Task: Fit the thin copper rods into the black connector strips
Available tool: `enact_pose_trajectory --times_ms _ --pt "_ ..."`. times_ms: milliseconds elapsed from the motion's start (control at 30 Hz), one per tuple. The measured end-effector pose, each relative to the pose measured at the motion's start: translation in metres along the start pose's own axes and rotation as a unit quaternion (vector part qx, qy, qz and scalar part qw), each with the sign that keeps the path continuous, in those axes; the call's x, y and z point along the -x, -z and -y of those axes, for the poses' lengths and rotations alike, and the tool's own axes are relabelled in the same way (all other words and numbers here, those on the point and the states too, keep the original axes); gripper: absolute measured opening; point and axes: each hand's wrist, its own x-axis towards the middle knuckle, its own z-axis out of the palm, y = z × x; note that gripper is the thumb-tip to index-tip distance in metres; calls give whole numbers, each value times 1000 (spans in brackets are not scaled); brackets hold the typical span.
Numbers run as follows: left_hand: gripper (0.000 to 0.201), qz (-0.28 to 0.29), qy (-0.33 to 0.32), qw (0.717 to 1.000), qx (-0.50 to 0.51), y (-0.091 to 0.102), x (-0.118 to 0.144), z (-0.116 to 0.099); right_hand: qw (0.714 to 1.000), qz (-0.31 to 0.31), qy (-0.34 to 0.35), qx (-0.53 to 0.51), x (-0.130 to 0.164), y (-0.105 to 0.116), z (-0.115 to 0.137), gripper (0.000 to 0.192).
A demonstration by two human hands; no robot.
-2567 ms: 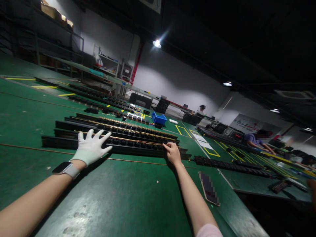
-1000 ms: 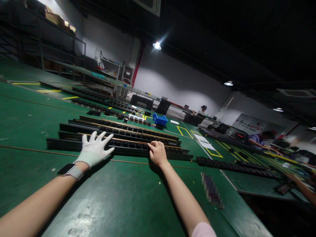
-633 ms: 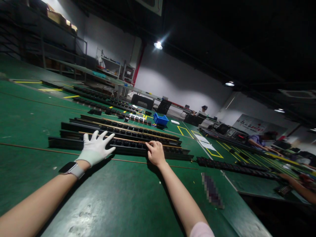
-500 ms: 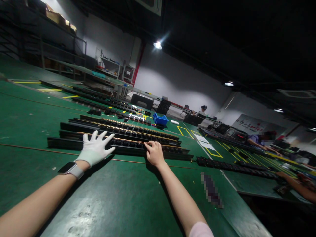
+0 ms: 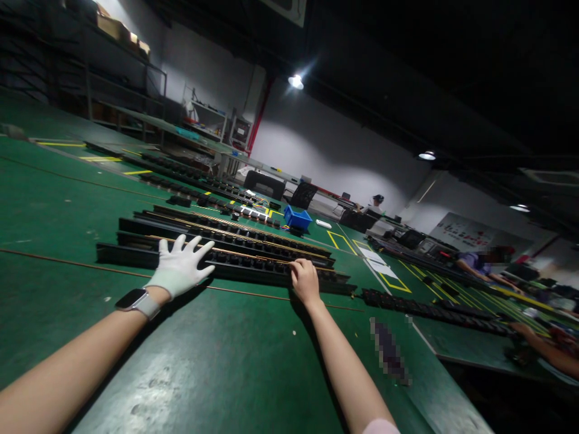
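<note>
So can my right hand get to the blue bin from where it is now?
Probably not without leaning in. The right hand rests on the nearest black strip, and the blue bin sits well beyond the other strips. Nothing stands in the way; the bin just looks too far across the table.

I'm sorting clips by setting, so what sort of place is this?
Most likely a factory assembly hall. Long green-topped workbenches carry rows of long black socket strips, which the white-gloved left hand and bare right hand press on; a small blue plastic parts bin and other seated workers lie beyond.
</note>
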Motion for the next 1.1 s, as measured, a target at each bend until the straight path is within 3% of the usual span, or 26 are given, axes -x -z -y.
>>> enact_pose_trajectory --times_ms 300,767,1100 --pt "82 3 2 1000 3 1 0 0 995 63 43 65 -27 7 12 15" --pt "79 6 9 1000 -2 4 2 -2 991 69 65 96 -34 -9 18 25" --pt "78 7 9 1000 -3 3 2 -1 992 77 80 52 -35 -5 22 28"
